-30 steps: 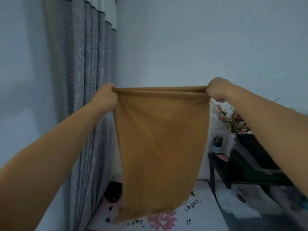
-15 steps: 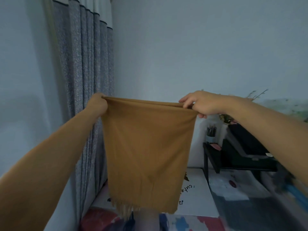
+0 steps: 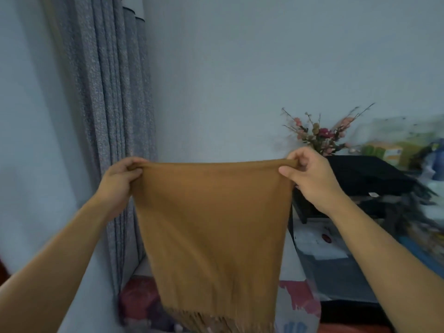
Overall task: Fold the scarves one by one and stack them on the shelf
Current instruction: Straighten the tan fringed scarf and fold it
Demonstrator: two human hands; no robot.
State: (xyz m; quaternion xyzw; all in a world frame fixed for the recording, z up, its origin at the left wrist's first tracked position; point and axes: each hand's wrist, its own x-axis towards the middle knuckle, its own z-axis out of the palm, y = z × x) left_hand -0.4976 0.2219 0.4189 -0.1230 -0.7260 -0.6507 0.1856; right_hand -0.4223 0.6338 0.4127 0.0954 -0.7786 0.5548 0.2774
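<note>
Scarf [image 3: 211, 227] hangs at centre, folding step underway: left hand [image 3: 120, 181] pinches its 9 o'clock top corner, right hand [image 3: 310, 176] its 3 o'clock corner. Next move likely calls for joining corners evenly.

A scarf [image 3: 211, 227] hangs between the two hands, the left hand [image 3: 120, 179] pinching its top left corner and the right hand [image 3: 310, 174] its top right corner. Curtain [image 3: 108, 116] behind the left hand. Flowers [image 3: 322, 135] behind the right hand, standing on a shelf [image 3: 360, 174] at right, against the wall [image 3: 228, 80].
</note>
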